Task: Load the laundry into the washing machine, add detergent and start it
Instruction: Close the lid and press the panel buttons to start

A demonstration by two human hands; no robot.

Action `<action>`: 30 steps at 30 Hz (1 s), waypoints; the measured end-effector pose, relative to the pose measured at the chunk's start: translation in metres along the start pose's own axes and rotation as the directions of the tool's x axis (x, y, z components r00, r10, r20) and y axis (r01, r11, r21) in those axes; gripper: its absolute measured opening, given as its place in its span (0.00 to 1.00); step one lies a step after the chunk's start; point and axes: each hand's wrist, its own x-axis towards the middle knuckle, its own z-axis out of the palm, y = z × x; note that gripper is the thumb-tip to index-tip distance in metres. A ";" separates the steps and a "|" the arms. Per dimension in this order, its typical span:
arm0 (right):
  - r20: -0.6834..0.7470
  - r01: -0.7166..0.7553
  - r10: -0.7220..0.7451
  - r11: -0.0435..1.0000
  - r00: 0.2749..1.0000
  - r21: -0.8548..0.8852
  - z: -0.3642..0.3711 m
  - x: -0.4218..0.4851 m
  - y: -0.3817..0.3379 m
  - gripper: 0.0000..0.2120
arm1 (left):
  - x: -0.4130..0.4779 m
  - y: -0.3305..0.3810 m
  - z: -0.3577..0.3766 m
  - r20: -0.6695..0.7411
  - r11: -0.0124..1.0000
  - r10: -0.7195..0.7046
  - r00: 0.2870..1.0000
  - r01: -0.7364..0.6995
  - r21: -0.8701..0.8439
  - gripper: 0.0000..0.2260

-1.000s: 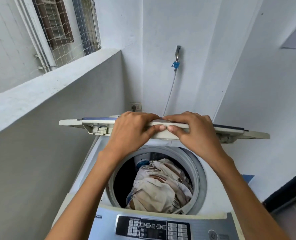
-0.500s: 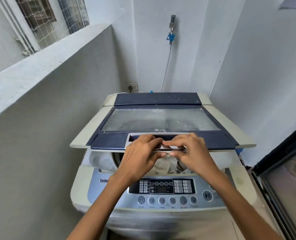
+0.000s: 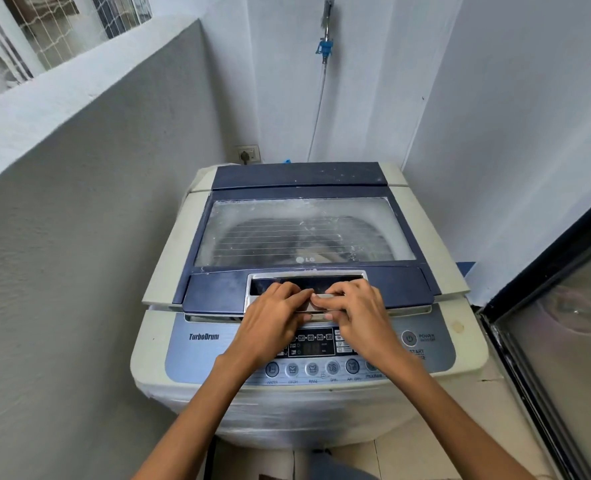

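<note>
A cream top-loading washing machine (image 3: 155,362) stands in a narrow corner. Its dark blue lid (image 3: 401,289) with a cloudy glass window (image 3: 304,233) lies flat and closed over the drum. My left hand (image 3: 270,323) and my right hand (image 3: 356,320) sit side by side on the silver lid handle (image 3: 256,282) at the lid's front edge, fingers curled over its lip, thumbs below. Laundry shows only dimly through the glass. The control panel (image 3: 200,358) with its row of round buttons lies partly under my wrists; the power button (image 3: 409,338) is visible on the right.
A grey half-wall (image 3: 79,202) runs close along the left. White walls close in behind and to the right, with a wall socket (image 3: 249,154) and a water tap and hose (image 3: 325,50) behind the machine. A dark-framed glass door (image 3: 546,341) stands at the right.
The lid has come down from upright to flat over the drum, both hands staying on its handle. The laundry, open to view before, is now behind the glass.
</note>
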 end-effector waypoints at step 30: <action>-0.048 -0.064 0.070 0.991 0.996 0.117 0.020 -0.004 0.008 0.13 | -0.005 -0.014 0.025 -0.022 0.973 -0.063 0.998 0.057 -0.224 0.14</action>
